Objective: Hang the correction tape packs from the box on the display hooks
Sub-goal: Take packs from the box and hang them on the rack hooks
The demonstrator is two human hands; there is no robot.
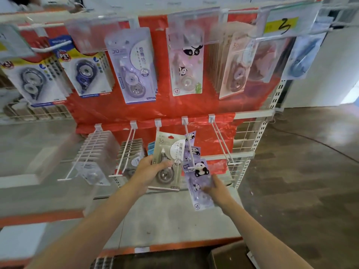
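Head view: left hand [150,169] grips grey pack [168,162], right hand [218,189] purple pack [198,181]

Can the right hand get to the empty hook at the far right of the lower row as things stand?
Probably not freely: the right hand grips the purple panda pack. The empty hook lies just beside it, nothing between.

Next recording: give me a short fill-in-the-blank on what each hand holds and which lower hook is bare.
1. The left hand grips a grey-green pack printed with the number ____.
2. The right hand holds a purple pack showing a cartoon ____.
3. On the lower rail, the bare hook is the one farthest ____.

Missing words: 36; panda; right
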